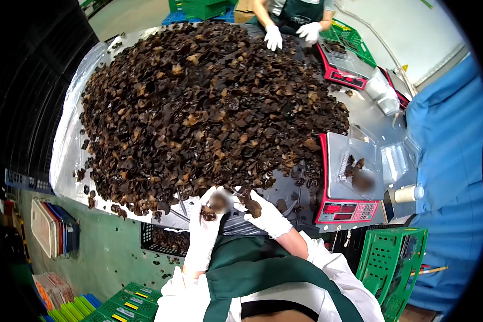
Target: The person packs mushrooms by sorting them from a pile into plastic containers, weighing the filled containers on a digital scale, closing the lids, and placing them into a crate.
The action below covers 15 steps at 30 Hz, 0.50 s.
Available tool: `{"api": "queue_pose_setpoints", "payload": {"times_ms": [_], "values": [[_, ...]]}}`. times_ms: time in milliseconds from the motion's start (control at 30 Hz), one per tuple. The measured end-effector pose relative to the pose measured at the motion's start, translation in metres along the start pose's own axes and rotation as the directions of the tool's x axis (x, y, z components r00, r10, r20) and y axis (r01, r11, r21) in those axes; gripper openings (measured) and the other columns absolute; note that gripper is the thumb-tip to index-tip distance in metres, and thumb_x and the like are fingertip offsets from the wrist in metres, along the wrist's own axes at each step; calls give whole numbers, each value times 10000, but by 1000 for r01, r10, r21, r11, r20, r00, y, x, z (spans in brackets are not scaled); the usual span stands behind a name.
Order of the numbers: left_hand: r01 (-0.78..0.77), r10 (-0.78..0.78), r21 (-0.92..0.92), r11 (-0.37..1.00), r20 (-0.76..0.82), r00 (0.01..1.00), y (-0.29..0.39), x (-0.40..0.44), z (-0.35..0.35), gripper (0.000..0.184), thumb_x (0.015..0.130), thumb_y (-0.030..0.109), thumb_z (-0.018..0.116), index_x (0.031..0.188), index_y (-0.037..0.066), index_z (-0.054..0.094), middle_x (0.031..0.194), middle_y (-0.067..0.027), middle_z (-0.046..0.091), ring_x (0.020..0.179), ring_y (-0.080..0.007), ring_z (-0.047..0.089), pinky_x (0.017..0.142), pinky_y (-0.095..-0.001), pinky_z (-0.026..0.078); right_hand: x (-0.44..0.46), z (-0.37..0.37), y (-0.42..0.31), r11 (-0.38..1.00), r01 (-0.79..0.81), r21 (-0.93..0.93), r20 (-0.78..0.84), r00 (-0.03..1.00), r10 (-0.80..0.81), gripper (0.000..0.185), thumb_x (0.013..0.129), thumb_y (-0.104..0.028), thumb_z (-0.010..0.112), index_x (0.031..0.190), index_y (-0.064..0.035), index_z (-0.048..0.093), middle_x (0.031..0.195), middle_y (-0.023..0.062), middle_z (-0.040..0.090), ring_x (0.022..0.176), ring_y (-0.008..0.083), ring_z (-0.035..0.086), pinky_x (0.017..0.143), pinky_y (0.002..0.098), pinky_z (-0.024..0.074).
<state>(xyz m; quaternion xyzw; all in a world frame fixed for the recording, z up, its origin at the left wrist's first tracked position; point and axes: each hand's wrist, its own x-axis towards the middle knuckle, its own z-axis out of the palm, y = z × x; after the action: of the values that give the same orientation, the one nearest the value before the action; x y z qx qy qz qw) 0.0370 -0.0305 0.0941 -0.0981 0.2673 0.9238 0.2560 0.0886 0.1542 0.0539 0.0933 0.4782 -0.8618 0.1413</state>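
So the big mushroom pile (209,107) takes up most of the table (72,139), right beyond both hands. Off to the right of the right hand (268,217) there's a red scale (354,206) with an open clear box (349,147) on it, some dark pieces inside. Past that, more clear boxes (394,161) and a white roll (409,194). Nearest stuff in the way of that hand is a few loose bits (282,205) on the table between it and the scale. Green crate (392,263) is lower right of the hand, black crate (166,240) with more pieces is down left of the left hand (203,220). Across the table, well apart from these hands, a co-worker (295,13) in white gloves is at the far edge, near another red scale (346,64).

The pieces are crinkly, thin and curled, mostly near-black with tan-brown patches. One brown piece (208,215) is in the left hand and a darker piece (252,207) in the right, both at the near edge of the pile.

Both hands are gloved, apart from each other, fingers pointing toward the pile. Left is curled around its piece; right has its piece pinched between thumb and fingers.
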Motion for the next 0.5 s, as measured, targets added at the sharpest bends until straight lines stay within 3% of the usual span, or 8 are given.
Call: {"api": "queue_pose_setpoints", "payload": {"times_ms": [100,133,200,267,300,333,400,500], "values": [[-193,133,294,936,214,968,-3,2,35,446,1005,294,353,1282,-18,511,1209,-132,597,1115,-213,553,1010,-355,397,-1,10,-13,891,-132,434,-3,989,149,538,989,-485,351,1376,-117,412,1365,99,476,1229,253,475,837,359,506],[-202,150,419,886,154,977,-13,6,30,394,987,266,415,1234,-3,562,1157,-116,622,1054,-178,568,970,-316,406,-3,7,-10,892,-59,449,76,997,27,460,1002,-244,441,1417,-102,303,1395,106,428,1219,271,474,1002,363,420],[17,38,502,864,-99,994,-21,13,63,347,926,293,540,1143,36,625,1029,-76,648,876,-133,605,802,-256,476,-4,10,-3,963,98,251,-6,995,-100,439,994,-269,459,1379,-94,343,1357,110,448,1167,274,502,1030,374,380],[428,-251,598,678,-358,899,-17,17,84,406,950,346,471,1201,49,590,1027,-36,614,713,-96,555,649,-215,469,-2,4,1,850,51,524,56,994,-95,429,995,-352,432,1325,-81,397,1229,82,538,1062,242,550,946,355,423],[364,-203,661,656,-310,929,-19,21,77,443,963,378,443,1211,35,575,1051,-49,617,776,-117,576,658,-221,478,-3,3,2,932,135,336,32,987,-155,418,1001,-367,407,1318,-94,412,1182,67,566,1027,215,568,859,335,483],[297,-156,718,629,-257,954,-21,23,68,483,976,410,415,1222,20,559,1075,-61,619,839,-139,596,667,-227,486,0,-8,6,533,-132,836,216,972,-98,361,1011,-318,400,1310,-117,426,1162,62,570,989,190,588,768,317,537],[-208,116,714,669,176,978,-27,18,57,638,997,520,273,1208,-17,546,1209,-157,594,1153,-252,540,960,-352,434,-7,8,-8,680,7,733,-89,992,85,415,1011,-424,327,1284,-145,467,1101,62,598,924,176,613,658,297,527],[-284,223,600,748,175,959,-24,24,29,535,1015,439,315,1161,-25,538,1171,-162,591,1074,-262,572,976,-381,436,-9,2,-8,539,57,840,-86,996,29,487,988,-484,344,1329,-153,451,1233,119,567,1063,261,581,659,329,533]]}}
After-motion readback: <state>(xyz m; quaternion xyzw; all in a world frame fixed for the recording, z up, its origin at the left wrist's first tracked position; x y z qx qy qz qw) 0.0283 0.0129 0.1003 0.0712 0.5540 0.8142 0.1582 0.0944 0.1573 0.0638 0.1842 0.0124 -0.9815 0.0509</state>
